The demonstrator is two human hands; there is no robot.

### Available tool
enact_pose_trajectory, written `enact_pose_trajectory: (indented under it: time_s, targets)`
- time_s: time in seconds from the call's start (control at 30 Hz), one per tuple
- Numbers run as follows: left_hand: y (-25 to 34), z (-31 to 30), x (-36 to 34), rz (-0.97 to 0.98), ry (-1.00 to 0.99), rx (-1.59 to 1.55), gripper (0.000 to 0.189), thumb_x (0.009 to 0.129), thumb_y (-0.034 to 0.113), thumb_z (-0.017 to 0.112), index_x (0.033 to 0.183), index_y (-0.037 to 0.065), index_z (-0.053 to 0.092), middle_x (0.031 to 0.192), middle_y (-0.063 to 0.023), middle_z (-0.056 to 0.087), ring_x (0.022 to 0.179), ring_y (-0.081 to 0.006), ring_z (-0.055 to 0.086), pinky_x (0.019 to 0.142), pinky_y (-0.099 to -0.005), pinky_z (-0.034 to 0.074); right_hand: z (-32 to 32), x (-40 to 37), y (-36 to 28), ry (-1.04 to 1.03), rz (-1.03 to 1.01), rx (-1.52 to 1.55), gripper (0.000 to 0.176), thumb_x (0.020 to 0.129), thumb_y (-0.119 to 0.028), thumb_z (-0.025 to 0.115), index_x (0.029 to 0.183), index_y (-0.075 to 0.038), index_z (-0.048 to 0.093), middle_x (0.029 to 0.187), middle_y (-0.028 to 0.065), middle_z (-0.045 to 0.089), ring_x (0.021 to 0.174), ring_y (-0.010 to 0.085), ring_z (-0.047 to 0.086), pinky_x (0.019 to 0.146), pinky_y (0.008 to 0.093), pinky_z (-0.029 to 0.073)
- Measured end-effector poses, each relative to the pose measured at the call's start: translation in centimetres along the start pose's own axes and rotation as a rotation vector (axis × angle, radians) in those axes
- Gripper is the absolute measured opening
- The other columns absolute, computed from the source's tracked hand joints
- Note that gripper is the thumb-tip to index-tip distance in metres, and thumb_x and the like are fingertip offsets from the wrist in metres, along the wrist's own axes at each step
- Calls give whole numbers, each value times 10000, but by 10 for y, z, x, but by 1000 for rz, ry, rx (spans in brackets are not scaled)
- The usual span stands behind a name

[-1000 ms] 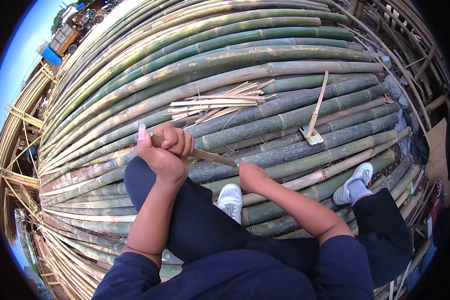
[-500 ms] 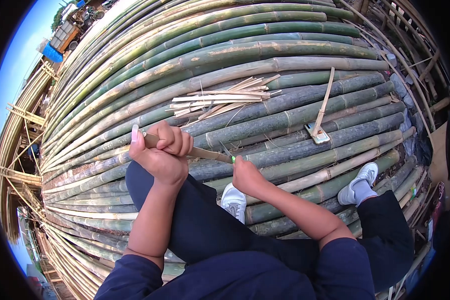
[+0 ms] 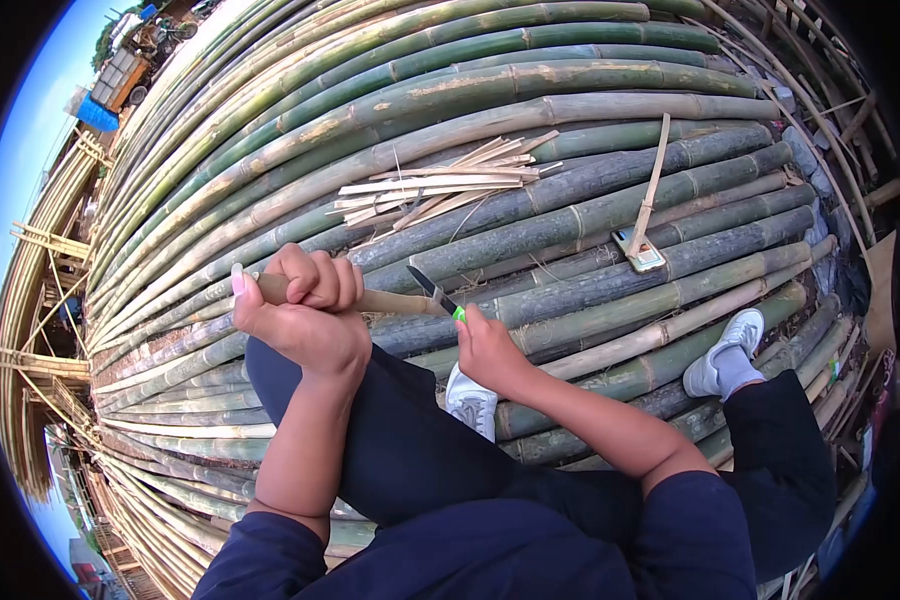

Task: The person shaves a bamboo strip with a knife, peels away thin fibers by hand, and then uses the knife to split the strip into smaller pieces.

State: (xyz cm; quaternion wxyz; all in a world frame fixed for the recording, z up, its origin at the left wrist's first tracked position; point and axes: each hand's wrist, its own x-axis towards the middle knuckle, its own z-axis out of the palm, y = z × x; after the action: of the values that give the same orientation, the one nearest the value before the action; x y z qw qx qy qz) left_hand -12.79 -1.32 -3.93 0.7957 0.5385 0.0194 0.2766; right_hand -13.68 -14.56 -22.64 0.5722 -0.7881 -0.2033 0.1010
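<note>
My left hand point(image 3: 305, 305) is closed around a short bamboo strip point(image 3: 390, 301), held level above my raised knee. My right hand point(image 3: 490, 350) grips a small knife point(image 3: 432, 291) with a green handle. The dark blade points up and to the left and meets the right end of the strip. I sit on a large stack of bamboo poles point(image 3: 530, 85).
A pile of split bamboo strips point(image 3: 440, 185) lies on the poles ahead. To the right a phone point(image 3: 640, 250) rests on the poles with a long strip point(image 3: 654, 180) across it. My white shoes point(image 3: 470, 400) sit on the lower poles. Scaffolding and sky show at left.
The knife blade has swung up and left, now clearly visible against the strip's end. My left hand and the strip have shifted slightly left and up. The view has tilted a little.
</note>
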Motion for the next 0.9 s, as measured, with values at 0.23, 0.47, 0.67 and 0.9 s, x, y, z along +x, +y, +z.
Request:
enact_pose_trajectory:
  time_s: [0.23,0.47,0.67,0.9]
  targets:
    - [3,-10,7,-20,61,-10,529,885,597,297,592,162,229,473,42,161,439,-110,101,443,-298,134,-11,11,23,-155,118,-309,149,912,-70,493,900,79,486,753,306,608,744,488,608,667,542,482]
    - [0,-5,2,-57,-195,-41,542,894,621,286,593,173,240,453,52,172,400,-105,110,420,-295,135,-64,32,-26,-208,171,-253,229,934,-146,487,868,57,569,814,284,629,797,462,613,735,534,464]
    - [-3,2,3,-62,-205,-20,540,896,618,285,594,172,239,449,52,168,401,-107,107,421,-296,138,-82,30,-59,-244,-9,-7,221,931,-146,513,836,53,522,753,270,599,755,482,584,705,551,425]
    - [-3,3,0,-55,-257,-5,537,897,614,286,594,173,244,450,51,167,401,-108,98,418,-299,133,-40,14,-42,-185,97,-194,173,916,-87,475,869,73,522,750,311,600,771,479,601,731,544,465]
